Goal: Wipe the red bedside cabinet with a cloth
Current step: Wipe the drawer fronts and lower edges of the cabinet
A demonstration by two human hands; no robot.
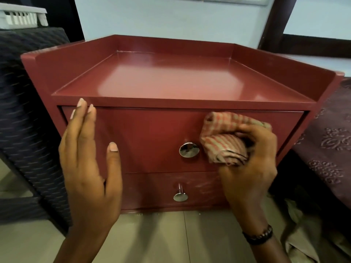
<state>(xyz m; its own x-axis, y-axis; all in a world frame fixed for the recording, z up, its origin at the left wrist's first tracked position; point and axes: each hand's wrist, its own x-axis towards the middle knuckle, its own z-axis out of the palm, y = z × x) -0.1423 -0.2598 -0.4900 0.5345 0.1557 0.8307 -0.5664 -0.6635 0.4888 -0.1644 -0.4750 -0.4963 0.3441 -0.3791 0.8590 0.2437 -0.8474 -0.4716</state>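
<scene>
At centre right, the right hand [248, 160] grips a bunched striped cloth [224, 141] against the red bedside cabinet [171, 80]'s upper drawer [144, 137]; the left hand [89, 160], fingers straight, lies flat at centre left.

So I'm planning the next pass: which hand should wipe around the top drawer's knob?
Probably the right hand: it already grips the cloth just right of the upper knob. The left hand lies open and flat at the cabinet front's left edge.

Your left hand [89, 168] and forearm are bare, with no sleeve, ring or watch showing. On your right hand [248, 164] side you wear a dark beaded bracelet [258, 237] around the wrist. Your fingernails are trimmed and unpainted.
</scene>
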